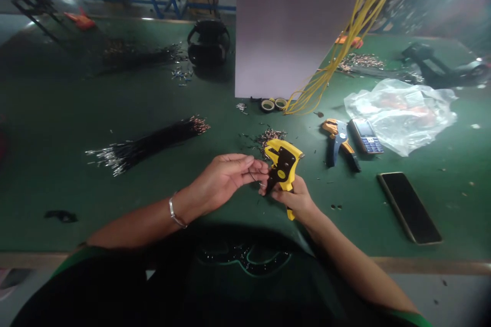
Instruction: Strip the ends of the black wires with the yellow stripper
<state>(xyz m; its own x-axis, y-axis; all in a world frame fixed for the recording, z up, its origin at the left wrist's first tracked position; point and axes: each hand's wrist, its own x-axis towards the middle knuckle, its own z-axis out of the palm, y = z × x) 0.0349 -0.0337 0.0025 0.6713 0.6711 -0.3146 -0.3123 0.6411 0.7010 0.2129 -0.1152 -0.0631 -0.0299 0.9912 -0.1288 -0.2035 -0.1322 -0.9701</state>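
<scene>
In my right hand (297,196) is a yellow-and-black wire stripper (286,161), its head pointing up and away from me. Just left of it, my left hand (233,176) pinches a thin dark wire (252,173) between thumb and fingers, with the fingertips close to the tool's jaws. Whether the wire touches the jaws cannot be made out. Behind the tool lies a small heap of short wire scraps (271,136). To the left, a bundle of black wires (153,145) rests on the green table, with copper ends on the right and silvery ends on the left.
A second pair of wire strippers (339,143), a keypad phone (366,136), a smartphone (410,208) and a clear plastic bag (406,112) lie to the right. A pale board (284,30) stands behind, with yellow wires (345,51) hanging beside it and tape rolls (267,106) at its foot.
</scene>
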